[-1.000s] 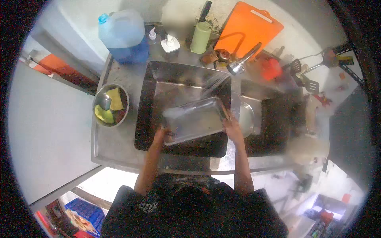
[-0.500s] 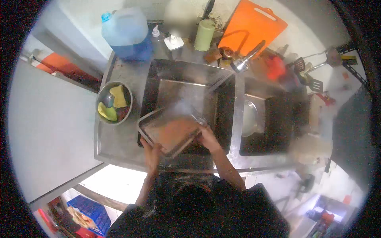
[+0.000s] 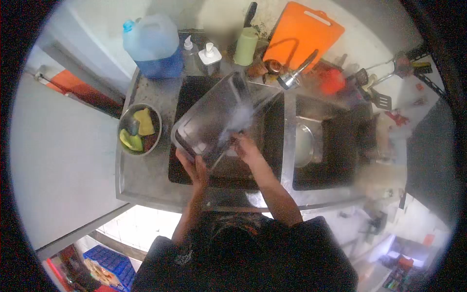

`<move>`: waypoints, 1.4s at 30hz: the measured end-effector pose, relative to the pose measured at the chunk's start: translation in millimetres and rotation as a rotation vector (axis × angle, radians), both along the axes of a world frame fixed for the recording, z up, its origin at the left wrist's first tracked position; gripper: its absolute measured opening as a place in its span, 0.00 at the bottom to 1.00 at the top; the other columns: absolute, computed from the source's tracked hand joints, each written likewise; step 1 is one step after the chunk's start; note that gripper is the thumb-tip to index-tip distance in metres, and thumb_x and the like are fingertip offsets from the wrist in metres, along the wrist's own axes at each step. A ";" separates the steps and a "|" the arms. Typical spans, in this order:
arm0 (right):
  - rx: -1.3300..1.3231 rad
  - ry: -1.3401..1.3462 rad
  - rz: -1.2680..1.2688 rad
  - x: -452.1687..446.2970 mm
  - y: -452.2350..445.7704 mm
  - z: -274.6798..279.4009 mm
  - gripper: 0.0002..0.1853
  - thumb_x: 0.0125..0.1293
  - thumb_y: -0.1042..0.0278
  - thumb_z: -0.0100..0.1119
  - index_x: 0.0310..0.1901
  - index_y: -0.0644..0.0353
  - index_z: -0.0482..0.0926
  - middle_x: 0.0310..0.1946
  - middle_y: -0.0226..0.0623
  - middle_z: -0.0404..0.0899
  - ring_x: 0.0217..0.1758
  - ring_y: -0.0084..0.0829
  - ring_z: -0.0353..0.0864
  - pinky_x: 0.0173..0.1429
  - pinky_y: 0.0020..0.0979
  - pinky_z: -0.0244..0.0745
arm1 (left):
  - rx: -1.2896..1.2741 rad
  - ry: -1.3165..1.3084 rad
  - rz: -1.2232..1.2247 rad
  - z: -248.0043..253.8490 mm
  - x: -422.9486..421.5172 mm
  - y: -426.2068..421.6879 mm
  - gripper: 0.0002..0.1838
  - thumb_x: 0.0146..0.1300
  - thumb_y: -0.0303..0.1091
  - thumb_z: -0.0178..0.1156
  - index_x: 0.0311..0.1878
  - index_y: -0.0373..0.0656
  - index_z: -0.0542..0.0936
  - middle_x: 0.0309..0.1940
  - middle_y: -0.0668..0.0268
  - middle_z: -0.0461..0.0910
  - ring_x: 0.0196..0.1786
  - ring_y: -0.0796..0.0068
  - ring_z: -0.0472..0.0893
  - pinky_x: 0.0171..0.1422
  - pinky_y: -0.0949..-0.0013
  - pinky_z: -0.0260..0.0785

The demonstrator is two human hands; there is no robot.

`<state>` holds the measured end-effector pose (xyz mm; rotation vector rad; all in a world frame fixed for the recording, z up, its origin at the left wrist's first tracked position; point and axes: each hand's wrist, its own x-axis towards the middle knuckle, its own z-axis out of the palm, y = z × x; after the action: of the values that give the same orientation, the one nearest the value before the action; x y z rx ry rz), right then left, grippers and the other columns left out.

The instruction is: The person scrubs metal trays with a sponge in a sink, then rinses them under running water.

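A rectangular metal tray point(image 3: 202, 124) is tilted steeply over the left sink basin point(image 3: 177, 168). My left hand point(image 3: 195, 170) grips its lower left edge, thumb and fingers on either side of the rim. Water from the faucet point(image 3: 293, 78) sprays onto the tray's right part. My right hand point(image 3: 247, 148) is in the spray beside the tray's right side, its fingers bent toward it. Spray and blur obscure the fingertips, so I cannot see whether they grip the rim.
A bowl point(image 3: 158, 138) with yellow and green sponges stands left of the basin. Behind are a blue jug point(image 3: 155, 51), soap pump bottles point(image 3: 210, 54), a green holder point(image 3: 246, 46) and an orange cutting board point(image 3: 305, 36). The right basin point(image 3: 335, 165) contains a round pale dish point(image 3: 304, 145).
The tray has swung up from a flatter pose to a steep tilt, its far end now higher toward the back. My right hand has moved left and away from me; my left hand keeps its hold.
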<state>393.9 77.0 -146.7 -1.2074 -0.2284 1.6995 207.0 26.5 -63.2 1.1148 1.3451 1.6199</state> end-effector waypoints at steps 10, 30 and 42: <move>0.176 0.035 -0.192 102.9 3.1 50.9 0.16 0.69 0.60 0.57 0.54 0.55 0.74 0.54 0.34 0.73 0.52 0.37 0.74 0.59 0.42 0.75 | -0.196 -0.446 -0.136 -28.6 2.8 95.6 0.38 0.49 0.20 0.52 0.69 0.37 0.63 0.57 0.64 0.71 0.55 0.70 0.71 0.58 0.72 0.65; 0.156 -0.413 -0.066 126.4 -71.5 69.1 0.20 0.67 0.69 0.52 0.55 0.72 0.64 0.46 0.51 0.75 0.48 0.48 0.82 0.44 0.45 0.86 | -0.293 0.475 -0.467 -193.9 17.0 79.7 0.24 0.68 0.46 0.55 0.57 0.34 0.72 0.38 0.47 0.82 0.42 0.49 0.82 0.49 0.55 0.73; 0.129 -0.565 0.106 129.6 -115.3 77.6 0.16 0.68 0.74 0.47 0.55 0.73 0.69 0.54 0.54 0.72 0.49 0.46 0.82 0.51 0.40 0.85 | -0.747 0.174 -0.426 -167.5 29.8 103.0 0.37 0.69 0.65 0.38 0.52 0.35 0.77 0.45 0.48 0.80 0.51 0.47 0.78 0.60 0.50 0.67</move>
<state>523.4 -38.3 -69.1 -1.5758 -0.7425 1.3701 236.7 129.5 -230.7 0.9844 1.5079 0.6287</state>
